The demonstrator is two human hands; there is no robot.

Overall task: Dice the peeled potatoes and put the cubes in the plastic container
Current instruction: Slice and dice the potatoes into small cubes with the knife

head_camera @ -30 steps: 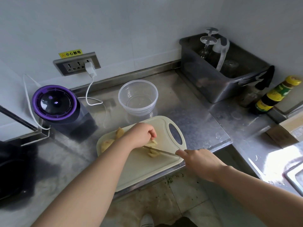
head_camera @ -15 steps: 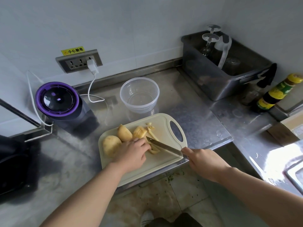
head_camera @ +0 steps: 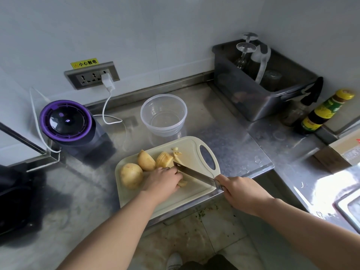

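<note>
On the cutting board [head_camera: 194, 152], left hand [head_camera: 162, 182] curls over potato pieces [head_camera: 182, 183]; right hand [head_camera: 242, 189] grips knife [head_camera: 191, 173], blade beside left fingers.

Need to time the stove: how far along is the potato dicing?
Done: peeling, and one potato is cut into chunks on the cutting board. In hand: the left hand holds a potato piece while the right hand grips the knife. Left: a whole potato is uncut, and the plastic container holds no cubes.
</note>
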